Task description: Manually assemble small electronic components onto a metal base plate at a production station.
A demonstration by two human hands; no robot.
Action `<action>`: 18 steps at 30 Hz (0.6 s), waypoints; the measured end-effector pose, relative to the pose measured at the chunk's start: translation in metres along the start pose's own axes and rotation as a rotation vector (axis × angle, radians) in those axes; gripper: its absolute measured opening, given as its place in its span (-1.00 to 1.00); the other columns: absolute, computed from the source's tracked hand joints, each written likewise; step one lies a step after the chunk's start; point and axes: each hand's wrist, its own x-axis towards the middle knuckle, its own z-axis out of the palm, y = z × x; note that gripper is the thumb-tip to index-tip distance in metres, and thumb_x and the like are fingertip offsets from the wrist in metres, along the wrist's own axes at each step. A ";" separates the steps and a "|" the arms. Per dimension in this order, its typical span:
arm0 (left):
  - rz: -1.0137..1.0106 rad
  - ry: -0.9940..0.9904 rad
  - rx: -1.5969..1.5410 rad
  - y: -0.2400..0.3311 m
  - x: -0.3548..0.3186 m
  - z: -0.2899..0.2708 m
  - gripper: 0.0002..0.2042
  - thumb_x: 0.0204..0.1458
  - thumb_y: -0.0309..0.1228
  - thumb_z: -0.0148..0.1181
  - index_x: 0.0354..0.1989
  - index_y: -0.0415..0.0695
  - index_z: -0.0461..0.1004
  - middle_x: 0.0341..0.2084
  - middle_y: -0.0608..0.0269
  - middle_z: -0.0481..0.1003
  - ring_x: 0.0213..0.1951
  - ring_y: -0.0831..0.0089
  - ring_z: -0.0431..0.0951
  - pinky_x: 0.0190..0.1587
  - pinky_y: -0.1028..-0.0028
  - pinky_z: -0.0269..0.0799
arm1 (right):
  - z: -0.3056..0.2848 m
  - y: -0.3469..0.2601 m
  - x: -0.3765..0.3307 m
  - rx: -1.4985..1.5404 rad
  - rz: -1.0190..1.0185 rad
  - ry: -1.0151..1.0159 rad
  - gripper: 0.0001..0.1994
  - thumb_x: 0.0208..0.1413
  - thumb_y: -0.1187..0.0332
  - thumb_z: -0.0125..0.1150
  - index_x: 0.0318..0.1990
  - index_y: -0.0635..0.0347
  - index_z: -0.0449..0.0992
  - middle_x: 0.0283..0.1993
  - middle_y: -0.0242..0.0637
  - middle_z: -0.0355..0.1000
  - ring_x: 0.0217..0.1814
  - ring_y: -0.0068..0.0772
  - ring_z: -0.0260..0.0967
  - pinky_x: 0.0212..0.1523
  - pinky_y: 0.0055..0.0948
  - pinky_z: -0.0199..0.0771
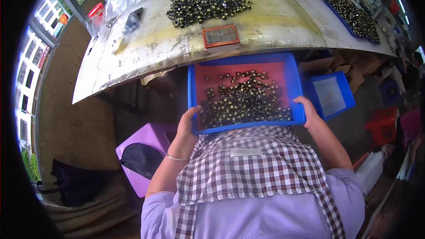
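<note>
Both hands are clamped on a blue tray [246,57]: the left hand [186,128] has its grip wrapped over the near left corner, thumb inside the rim, and the right hand [310,113] closes on the near right corner. The tray is held in the lap, against a checked apron [252,168], just below the front edge of the counter [133,57] and not resting on it. Judging from this, the carrying or shifting of the tray is under way and it has not been set down. Its floor is red, and small dark components [243,102] with pale yellow flecks lie loose in it, heaped toward the near edge and thinner at the far side. A larger pile of the same parts [206,2] sits on the counter, beside a small orange-framed plate [221,36].
</note>
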 end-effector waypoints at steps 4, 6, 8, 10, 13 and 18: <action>0.022 -0.072 -0.047 0.015 -0.022 0.028 -0.79 -0.02 -0.30 0.28 -0.24 -0.04 0.48 -0.52 0.34 0.51 -0.51 0.43 0.51 -0.44 0.43 0.47 | 0.005 -0.004 -0.011 0.054 -0.087 0.033 -0.59 -0.04 0.30 0.14 0.00 0.26 0.44 -0.17 -0.19 0.51 -0.21 -0.25 0.53 -0.13 -0.25 0.60; 0.006 -0.020 -0.048 0.022 -0.013 0.025 -0.79 -0.02 -0.30 0.27 -0.23 -0.05 0.48 -0.49 0.33 0.52 -0.50 0.41 0.51 -0.41 0.39 0.49 | 0.009 -0.012 -0.003 0.050 -0.087 0.024 -0.60 -0.04 0.31 0.14 -0.01 0.27 0.45 -0.18 -0.20 0.51 -0.22 -0.26 0.53 -0.14 -0.26 0.60; 0.024 0.000 -0.019 0.020 -0.011 0.017 -0.77 -0.02 -0.29 0.28 -0.21 -0.06 0.48 -0.47 0.32 0.53 -0.48 0.40 0.52 -0.39 0.38 0.50 | 0.014 -0.021 0.004 0.100 -0.088 -0.013 -0.66 -0.02 0.34 0.15 -0.08 0.30 0.46 -0.27 -0.22 0.50 -0.29 -0.27 0.52 -0.21 -0.32 0.59; 0.038 0.015 0.010 0.022 -0.013 0.019 -0.76 -0.03 -0.29 0.28 -0.19 -0.06 0.48 -0.44 0.31 0.54 -0.47 0.38 0.53 -0.37 0.37 0.51 | 0.015 -0.029 0.009 0.118 -0.071 -0.039 -0.68 -0.02 0.35 0.15 -0.10 0.30 0.47 -0.28 -0.22 0.50 -0.30 -0.28 0.51 -0.20 -0.35 0.59; 0.019 0.007 -0.039 0.024 -0.016 0.023 -0.69 -0.03 -0.28 0.28 -0.12 -0.08 0.46 -0.34 0.25 0.57 -0.34 0.33 0.57 -0.27 0.31 0.53 | 0.016 -0.043 0.018 0.091 -0.014 -0.046 -0.70 -0.03 0.35 0.17 -0.13 0.28 0.48 -0.28 -0.24 0.50 -0.31 -0.30 0.51 -0.21 -0.33 0.58; -0.068 0.034 -0.043 0.013 -0.009 0.013 -0.61 0.00 -0.24 0.22 0.00 -0.07 0.43 -0.15 0.16 0.55 -0.14 0.19 0.55 -0.02 0.16 0.49 | 0.014 -0.035 0.029 0.095 0.026 -0.037 -0.71 -0.05 0.34 0.20 -0.14 0.25 0.50 -0.27 -0.24 0.51 -0.30 -0.30 0.52 -0.19 -0.32 0.58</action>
